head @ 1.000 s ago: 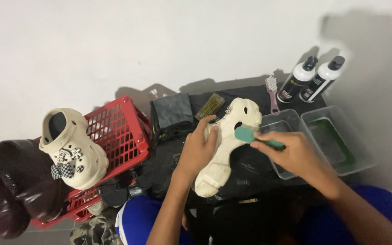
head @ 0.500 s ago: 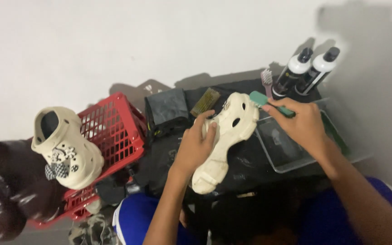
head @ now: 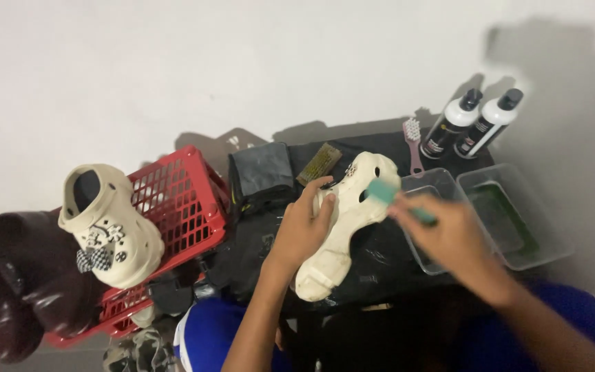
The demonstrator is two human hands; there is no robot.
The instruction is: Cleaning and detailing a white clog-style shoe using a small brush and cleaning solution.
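White floor behind; at frame centre the left hand (head: 302, 227) grips a cream clog (head: 342, 227), the right hand (head: 452, 238) clasping a teal brush (head: 388, 195) against it.

Two white bottles (head: 473, 124) with black caps and dark labels stand side by side at the desk's (head: 380, 258) far right corner.

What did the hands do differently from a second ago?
The right hand moved the green brush up past the top of the clog, then back down onto its upper end, where it is now. Nothing was picked up or let go. The left hand still holds the clog on the dark table; the bottles, the trays and the red basket lie as before.
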